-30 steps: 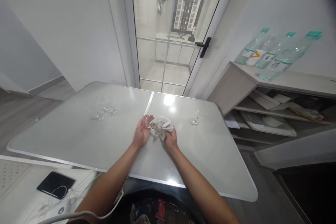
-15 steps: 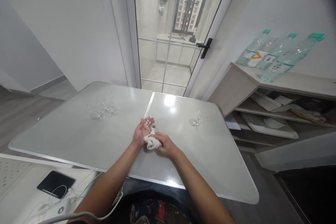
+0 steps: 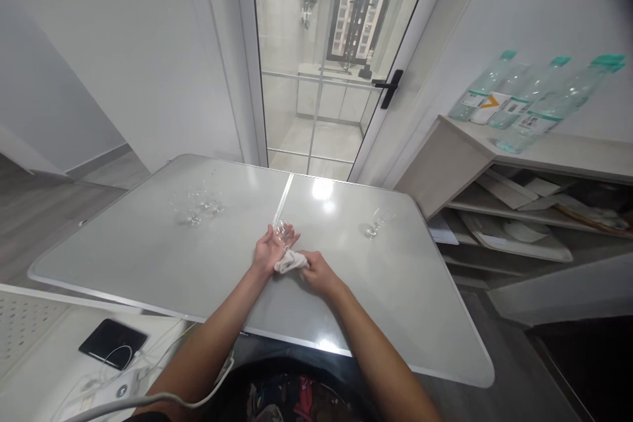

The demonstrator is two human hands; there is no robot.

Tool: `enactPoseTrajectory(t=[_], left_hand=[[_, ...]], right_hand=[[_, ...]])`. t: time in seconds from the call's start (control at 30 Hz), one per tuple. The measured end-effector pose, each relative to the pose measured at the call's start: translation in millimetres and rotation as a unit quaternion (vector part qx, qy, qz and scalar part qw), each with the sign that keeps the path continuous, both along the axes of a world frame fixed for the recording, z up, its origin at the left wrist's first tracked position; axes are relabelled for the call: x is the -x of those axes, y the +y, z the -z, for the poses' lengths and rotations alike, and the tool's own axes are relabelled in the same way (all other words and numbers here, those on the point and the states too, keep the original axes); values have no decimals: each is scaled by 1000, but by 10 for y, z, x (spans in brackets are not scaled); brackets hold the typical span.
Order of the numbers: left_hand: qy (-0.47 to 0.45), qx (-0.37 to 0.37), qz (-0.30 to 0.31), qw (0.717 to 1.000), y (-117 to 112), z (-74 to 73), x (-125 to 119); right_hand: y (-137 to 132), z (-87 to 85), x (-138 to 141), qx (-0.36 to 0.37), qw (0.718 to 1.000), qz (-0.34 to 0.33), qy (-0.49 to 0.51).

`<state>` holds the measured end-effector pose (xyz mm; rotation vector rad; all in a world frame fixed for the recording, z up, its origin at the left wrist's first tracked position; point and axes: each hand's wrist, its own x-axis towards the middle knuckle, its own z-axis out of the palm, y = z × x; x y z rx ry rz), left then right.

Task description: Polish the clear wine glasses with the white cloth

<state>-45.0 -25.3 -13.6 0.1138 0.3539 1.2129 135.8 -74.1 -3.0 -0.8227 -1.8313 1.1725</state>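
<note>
My left hand point(image 3: 267, 252) cradles a small clear glass point(image 3: 281, 231), with its bowl resting against the palm and spread fingers. A white cloth point(image 3: 291, 262) is bunched in my right hand point(image 3: 316, 270), which is closed on it. The cloth touches the lower end of the glass, where a stem or foot seems hidden under it. Both hands are above the middle of the grey table point(image 3: 237, 290), near its seam. To the right stands a clear stemmed glass point(image 3: 372, 229). Several similar clear glasses point(image 3: 198, 210) are grouped on the left; their outlines are faint.
Plastic bottles point(image 3: 529, 122) with green caps stand on a shelf unit point(image 3: 445, 151) at the right. Behind the table is a glass door point(image 3: 316, 112) with a black handle. A black tablet point(image 3: 113, 343) and white cables lie on a lower white surface at the left front.
My right hand has shifted slightly right and up with the cloth, whose folds look flatter. The fingers of my left hand are a little more spread around the glass.
</note>
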Motion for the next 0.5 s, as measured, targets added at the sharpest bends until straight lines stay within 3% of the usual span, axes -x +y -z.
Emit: enactPoseTrajectory(t=[0.13,0.27,0.37,0.5], left_hand=[[-29,12,1,1000,0,-31,29],[-26,5,-27,999,25,-31,38],[-20,-12,-22,1000,37,-14,32],[-7,-35,5,999,13,-16,-8]], right_hand=[[37,91,-62,135,986,-27,90],[-8,84,-39,172,968,-124,137],[-48,9,5,169,967,-126,143],[-53,-16,39,73,992,-96,45]])
